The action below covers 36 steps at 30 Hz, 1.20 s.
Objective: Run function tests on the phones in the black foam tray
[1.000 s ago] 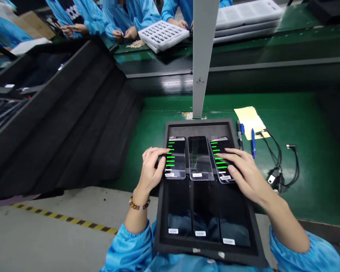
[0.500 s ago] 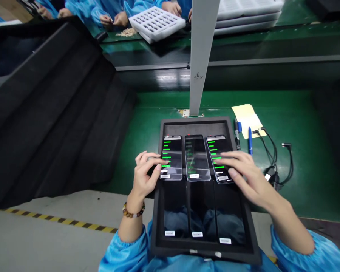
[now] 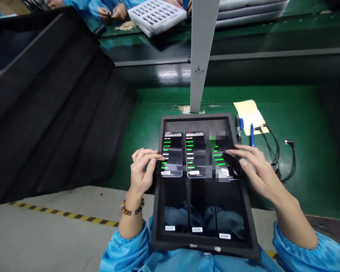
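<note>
A black foam tray [image 3: 197, 120] holds two rows of smartphones. The upper row has a left phone [image 3: 172, 149], a middle phone [image 3: 195, 151] and a right phone [image 3: 221, 160], all lit with green text lines; the right one is partly blurred by blocky patches. Dark screens with small white labels fill the lower row, such as the lower middle phone [image 3: 201, 204]. My left hand [image 3: 143, 166], wearing a bead bracelet [image 3: 132, 207], reaches over the left phone's edge with fingers stretched. My right hand [image 3: 255, 166] is spread at the right phone's outer edge.
To the right on the green table lie a yellow note [image 3: 251, 113], a blue pen [image 3: 252, 134], a black pen [image 3: 238, 126] and black cables [image 3: 290, 162]. A grey post [image 3: 200, 56] rises behind the tray. Black panels [image 3: 62, 105] stand at left. Across, co-workers' hands [image 3: 112, 13] are near white trays [image 3: 157, 15].
My right hand has drawn right, off the right phone's screen toward its edge. My left hand has shifted slightly left. The middle phone's screen has brightened.
</note>
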Available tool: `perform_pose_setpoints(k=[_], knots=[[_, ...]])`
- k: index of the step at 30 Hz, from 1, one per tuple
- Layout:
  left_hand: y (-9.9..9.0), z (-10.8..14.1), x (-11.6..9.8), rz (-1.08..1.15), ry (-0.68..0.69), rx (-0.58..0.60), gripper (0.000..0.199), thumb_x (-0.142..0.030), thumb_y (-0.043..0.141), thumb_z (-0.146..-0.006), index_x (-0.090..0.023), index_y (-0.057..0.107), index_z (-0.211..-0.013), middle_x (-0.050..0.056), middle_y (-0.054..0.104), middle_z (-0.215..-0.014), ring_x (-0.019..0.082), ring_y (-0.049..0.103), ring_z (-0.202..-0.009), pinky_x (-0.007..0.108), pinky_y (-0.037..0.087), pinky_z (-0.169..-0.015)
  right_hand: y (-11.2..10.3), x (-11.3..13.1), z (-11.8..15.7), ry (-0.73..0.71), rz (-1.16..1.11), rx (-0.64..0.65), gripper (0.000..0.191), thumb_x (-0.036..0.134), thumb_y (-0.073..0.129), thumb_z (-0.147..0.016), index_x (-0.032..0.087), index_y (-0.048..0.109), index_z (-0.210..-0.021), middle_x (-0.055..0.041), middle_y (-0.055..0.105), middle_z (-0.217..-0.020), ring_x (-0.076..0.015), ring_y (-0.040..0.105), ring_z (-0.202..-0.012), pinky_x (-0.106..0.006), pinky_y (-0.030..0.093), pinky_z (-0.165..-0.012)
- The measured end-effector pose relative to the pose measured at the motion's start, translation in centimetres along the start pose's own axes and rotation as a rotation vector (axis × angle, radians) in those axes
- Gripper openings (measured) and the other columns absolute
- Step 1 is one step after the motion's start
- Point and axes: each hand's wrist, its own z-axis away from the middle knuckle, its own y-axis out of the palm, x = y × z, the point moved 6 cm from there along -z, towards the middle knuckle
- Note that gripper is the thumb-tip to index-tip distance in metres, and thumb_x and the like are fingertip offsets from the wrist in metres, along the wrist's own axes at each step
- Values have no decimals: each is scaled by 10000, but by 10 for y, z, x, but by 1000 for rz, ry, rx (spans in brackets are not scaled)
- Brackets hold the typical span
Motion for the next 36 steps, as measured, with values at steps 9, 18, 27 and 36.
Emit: perform_pose_setpoints(k=[9, 18, 27, 36], knots=[[0, 0, 3, -24, -22, -15, 303, -345, 508, -1133, -274, 796, -1073, 30, 825, -1059, 247, 720, -1129, 509, 389, -1205, 1, -2, 4, 25, -18, -16, 382, 398, 447, -1151, 342, 667, -1458, -77, 654, -1519, -307, 493, -1536, -596, 390, -1272], [2, 0, 3, -24, 5, 0, 278, -330, 532, -1127, -264, 801, -1102, 46, 820, -1078, 248, 720, -1132, 522, 375, -1211, -2, 9, 11, -105, -41, -39, 348, 303, 506, -1121, 336, 698, -1409, -65, 733, -1390, -310, 565, -1457, -540, 466, -1199], [4, 1, -2, 1, 36, 7, 248, -295, 545, -1120, -268, 791, -1120, 44, 821, -1069, 248, 719, -1136, 528, 358, -1222, 0, 6, 16, -74, -5, -64, 389, 302, 496, -1122, 335, 676, -1466, -86, 688, -1473, -330, 538, -1475, -576, 429, -1183], [2, 1, 1, 0, 30, -5, 246, -268, 552, -1114, -266, 798, -1102, 36, 819, -1070, 243, 722, -1118, 510, 368, -1208, -12, 14, 20, -147, -214, -145, 274, 242, 516, -1108, 316, 744, -1242, -34, 826, -957, -305, 674, -1083, -521, 498, -987]])
